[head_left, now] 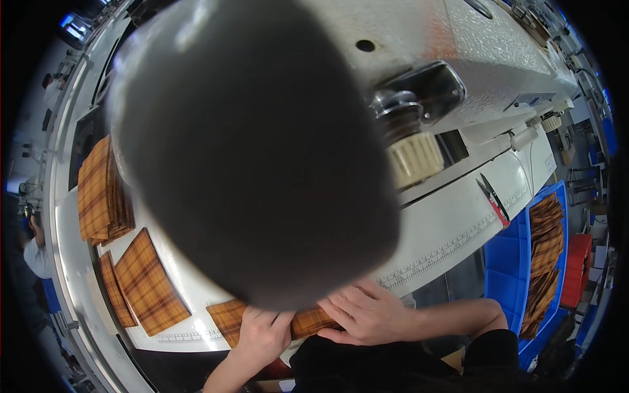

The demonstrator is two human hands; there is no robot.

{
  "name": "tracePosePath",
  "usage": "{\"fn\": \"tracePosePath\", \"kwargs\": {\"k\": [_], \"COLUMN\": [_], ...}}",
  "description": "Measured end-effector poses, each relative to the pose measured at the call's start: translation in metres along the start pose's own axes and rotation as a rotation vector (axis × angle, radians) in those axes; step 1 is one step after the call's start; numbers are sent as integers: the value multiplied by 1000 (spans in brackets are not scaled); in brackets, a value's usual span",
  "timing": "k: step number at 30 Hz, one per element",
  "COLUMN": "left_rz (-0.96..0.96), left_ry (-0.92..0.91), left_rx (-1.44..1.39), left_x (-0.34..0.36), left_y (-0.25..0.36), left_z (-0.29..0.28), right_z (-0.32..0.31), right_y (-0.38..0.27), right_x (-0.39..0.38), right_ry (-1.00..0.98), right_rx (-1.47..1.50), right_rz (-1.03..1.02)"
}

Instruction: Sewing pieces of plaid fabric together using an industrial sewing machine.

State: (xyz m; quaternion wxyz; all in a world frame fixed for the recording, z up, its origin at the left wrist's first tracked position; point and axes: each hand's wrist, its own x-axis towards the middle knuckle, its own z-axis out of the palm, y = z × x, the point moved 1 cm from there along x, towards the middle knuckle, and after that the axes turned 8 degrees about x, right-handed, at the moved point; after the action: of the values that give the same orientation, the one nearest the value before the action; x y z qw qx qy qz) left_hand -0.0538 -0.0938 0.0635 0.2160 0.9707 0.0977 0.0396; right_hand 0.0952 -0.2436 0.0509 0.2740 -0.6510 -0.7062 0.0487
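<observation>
Hands flat on orange plaid fabric strip [311, 322] lying left-right on white counter [452, 229]: left hand [263, 334] fingers together, right hand [367, 314] spread, both touching.

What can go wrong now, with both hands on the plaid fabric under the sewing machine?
The machine head hides the needle area, so fingers of the left hand or right hand might get close unseen. The plaid piece lies at the table edge and may slip. The red snips lie open near the table edge.

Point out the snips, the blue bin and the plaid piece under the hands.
Snips [495, 200], head view, on the red handle.
Blue bin [506, 262], head view, on its bare floor.
Plaid piece [226, 314], head view, on its left end.
</observation>
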Motion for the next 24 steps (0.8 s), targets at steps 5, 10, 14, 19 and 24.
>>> {"fn": "tracePosePath", "kwargs": {"k": [5, 10, 14, 19, 24], "left_rz": [24, -211, -306, -167, 71], "left_ry": [-148, -254, -260, -146, 249], "left_rx": [154, 228, 326, 613, 279], "left_x": [-7, -55, -39, 2, 54], "left_y": [-4, -25, -51, -58, -23], "left_z": [-11, -32, -52, -68, -42], "right_z": [-4, -14, -23, -28, -28], "right_y": [1, 15, 41, 55, 53], "right_x": [0, 12, 36, 43, 46], "right_ry": [-40, -65, -42, -81, -91], "right_rx": [-116, -33, -33, -27, -12], "right_rz": [-24, -23, -77, -85, -79]}}
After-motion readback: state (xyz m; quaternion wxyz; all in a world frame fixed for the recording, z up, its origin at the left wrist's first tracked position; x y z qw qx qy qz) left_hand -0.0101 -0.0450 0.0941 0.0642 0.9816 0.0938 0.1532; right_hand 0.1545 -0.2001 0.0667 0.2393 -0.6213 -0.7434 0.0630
